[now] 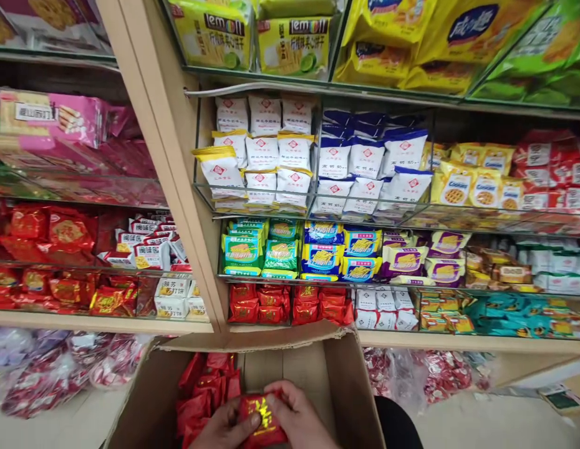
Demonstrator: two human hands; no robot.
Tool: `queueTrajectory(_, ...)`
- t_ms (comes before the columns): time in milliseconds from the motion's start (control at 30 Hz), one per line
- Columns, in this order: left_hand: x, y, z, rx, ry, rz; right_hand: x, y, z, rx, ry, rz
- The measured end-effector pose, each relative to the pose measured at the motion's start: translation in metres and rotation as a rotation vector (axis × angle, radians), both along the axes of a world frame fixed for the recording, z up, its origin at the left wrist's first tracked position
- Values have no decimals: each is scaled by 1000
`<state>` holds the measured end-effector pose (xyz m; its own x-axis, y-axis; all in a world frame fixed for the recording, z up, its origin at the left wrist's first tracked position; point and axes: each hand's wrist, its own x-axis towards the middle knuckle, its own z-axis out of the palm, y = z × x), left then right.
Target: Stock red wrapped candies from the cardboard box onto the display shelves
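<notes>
Both my hands are down inside an open cardboard box (346, 386) at the bottom of the view. My left hand (227, 427) and my right hand (299, 415) together grip a small red snack packet with gold print (262, 418), fingers curled round its edges. Several more red packets (203, 390) lie stacked in the left part of the box. Directly above, on the lowest glass shelf bin, stand rows of matching red packets (271, 304).
Shelves with glass-fronted bins hold white, green, blue, purple, yellow and teal snack packs (327, 249). A beige upright post (187, 206) divides two shelf bays. Bags of wrapped sweets (51, 368) lie on the lowest board at left and right.
</notes>
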<state>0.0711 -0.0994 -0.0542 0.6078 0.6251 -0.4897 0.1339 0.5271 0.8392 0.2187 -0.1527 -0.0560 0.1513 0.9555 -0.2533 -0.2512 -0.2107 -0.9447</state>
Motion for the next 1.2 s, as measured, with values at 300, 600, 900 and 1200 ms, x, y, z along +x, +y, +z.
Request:
queueTrajectory(300, 17, -1, 58, 111, -67, -183, 16, -22, 56, -26, 113, -53)
queueTrajectory(600, 23, 6, 86, 148, -148, -156, 39, -21, 76, 43, -26, -163)
queueTrajectory(900, 21, 8, 84, 310, -170, -98, 37, -18, 82, 164, -329, 54)
queueTrajectory(1200, 15, 39, 105, 826, 21, -8, 52, 7, 99, 294, -675, -129)
